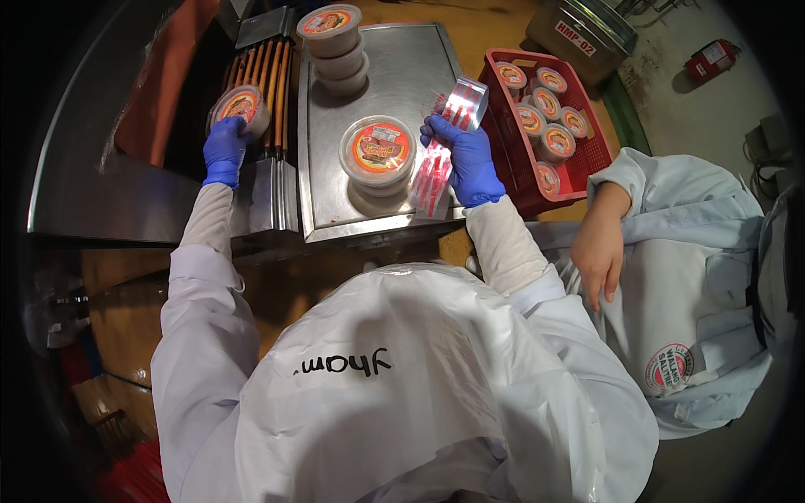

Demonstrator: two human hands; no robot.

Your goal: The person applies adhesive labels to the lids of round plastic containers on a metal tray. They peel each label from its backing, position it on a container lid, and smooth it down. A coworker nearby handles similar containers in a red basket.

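My left hand (225,149), in a blue glove, grips the near edge of a round lidded plastic tub (238,104) with an orange and yellow label. That tub is over the orange-brown rollers (279,92) of a metal machine. To the right, my right hand (471,163), gloved too, is closed on a bundle of clear plastic strips (433,172) with red print, which hangs below and sticks out above the fingers. Between my hands, a lidded tub (377,152) sits on top of another on the steel tray table (327,197). Farther back rises a taller stack of tubs (329,23).
Beyond my right hand, a red plastic crate (591,172) holds several labelled tubs. A co-worker's bare hand (599,251) hangs close by at the right. A lidded grey bin (583,33) and a red fire extinguisher (713,60) are at the far right.
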